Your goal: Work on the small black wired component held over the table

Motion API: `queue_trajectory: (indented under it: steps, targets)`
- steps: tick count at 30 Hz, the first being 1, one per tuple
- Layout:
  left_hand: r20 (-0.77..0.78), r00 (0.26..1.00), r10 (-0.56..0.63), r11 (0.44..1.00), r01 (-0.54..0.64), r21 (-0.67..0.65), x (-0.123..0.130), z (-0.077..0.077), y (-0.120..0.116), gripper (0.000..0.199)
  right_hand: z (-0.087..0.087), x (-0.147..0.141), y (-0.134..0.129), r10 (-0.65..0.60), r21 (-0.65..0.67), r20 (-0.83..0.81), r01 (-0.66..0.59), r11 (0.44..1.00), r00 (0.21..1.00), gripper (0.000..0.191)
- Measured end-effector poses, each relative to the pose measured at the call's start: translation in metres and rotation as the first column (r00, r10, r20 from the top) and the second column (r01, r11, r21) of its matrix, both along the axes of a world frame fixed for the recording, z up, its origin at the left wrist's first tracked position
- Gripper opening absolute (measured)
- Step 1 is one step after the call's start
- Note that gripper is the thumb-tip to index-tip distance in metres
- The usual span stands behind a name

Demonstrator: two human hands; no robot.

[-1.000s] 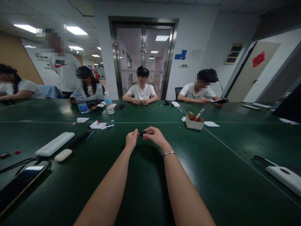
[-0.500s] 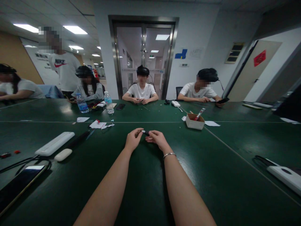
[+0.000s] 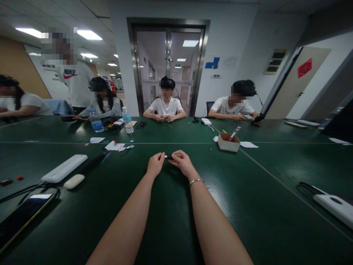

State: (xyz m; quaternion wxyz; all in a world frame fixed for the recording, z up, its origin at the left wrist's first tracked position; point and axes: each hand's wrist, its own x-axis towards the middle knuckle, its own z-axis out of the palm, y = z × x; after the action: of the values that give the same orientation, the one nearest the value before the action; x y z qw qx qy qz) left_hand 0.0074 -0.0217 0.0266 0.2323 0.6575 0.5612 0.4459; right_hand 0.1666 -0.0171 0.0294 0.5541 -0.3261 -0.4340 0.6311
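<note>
one small black, roughly cylindrical object with a silvery end point(image 3: 169, 157) is held between the left hand point(image 3: 156, 164) and the right hand point(image 3: 183, 162), above the glossy dark green counter point(image 3: 171, 202). the left grip pinches at the silvery end; the right grip is closed on the black end, with a thin silvery bangle point(image 3: 196, 181) around that wrist. finer detail of the object is too small to tell. off to the left lie a long white rounded block point(image 3: 65, 169), a smooth white oval case point(image 3: 74, 182) near it, and a dark-screened phone point(image 3: 24, 219). an open pale cardboard box point(image 3: 228, 145) stands beyond the right hand.
</note>
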Motion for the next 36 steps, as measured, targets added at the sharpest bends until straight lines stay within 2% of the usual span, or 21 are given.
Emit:
queue_trajectory:
  steps: [4, 8, 11, 15, 19, 25, 28, 32, 36]
  targets:
    - [0.0, 0.998, 0.064, 0.996, -0.064, -0.055, -0.001, 0.0, 0.002, 0.053, -0.001, -0.002, 0.001, 0.069, -0.013, 0.015, -0.069, 0.998, 0.997, 0.041]
    - [0.011, 0.993, 0.117, 0.991, -0.116, -0.061, -0.003, -0.001, 0.004, 0.058, -0.003, -0.003, 0.0, 0.164, -0.06, 0.063, -0.16, 0.985, 0.984, 0.034]
    - [0.008, 0.994, 0.107, 0.993, -0.107, -0.05, -0.003, -0.003, 0.005, 0.056, -0.004, -0.001, -0.001, 0.178, -0.051, 0.112, -0.173, 0.984, 0.978, 0.037]
    - [0.048, 0.998, 0.028, 1.0, -0.028, -0.01, -0.001, -0.007, 0.007, 0.045, -0.005, 0.002, 0.0, 0.126, 0.009, 0.109, -0.128, 0.992, 0.986, 0.038]
    - [0.184, 0.979, -0.089, 0.995, 0.079, 0.063, 0.001, -0.01, 0.009, 0.03, -0.006, 0.002, 0.002, 0.065, -0.003, 0.107, -0.065, 0.998, 0.992, 0.025]
    - [0.255, 0.943, -0.212, 0.977, 0.196, 0.085, -0.001, -0.013, 0.011, 0.022, -0.009, 0.004, 0.006, 0.005, -0.014, 0.056, -0.004, 1.0, 0.998, 0.024]
    - [0.283, 0.927, -0.245, 0.969, 0.239, 0.055, -0.002, -0.012, 0.01, 0.023, -0.011, 0.006, 0.007, 0.001, -0.024, 0.048, 0.0, 1.0, 0.999, 0.023]
    - [0.322, 0.931, -0.168, 0.983, 0.184, -0.018, 0.001, -0.007, 0.01, 0.027, -0.013, 0.004, 0.009, -0.001, 0.012, 0.046, 0.0, 1.0, 0.999, 0.026]
    - [0.405, 0.913, 0.052, 0.995, -0.012, -0.1, -0.001, -0.006, 0.014, 0.043, -0.014, 0.005, 0.012, -0.046, 0.055, 0.038, 0.044, 0.998, 0.998, 0.031]
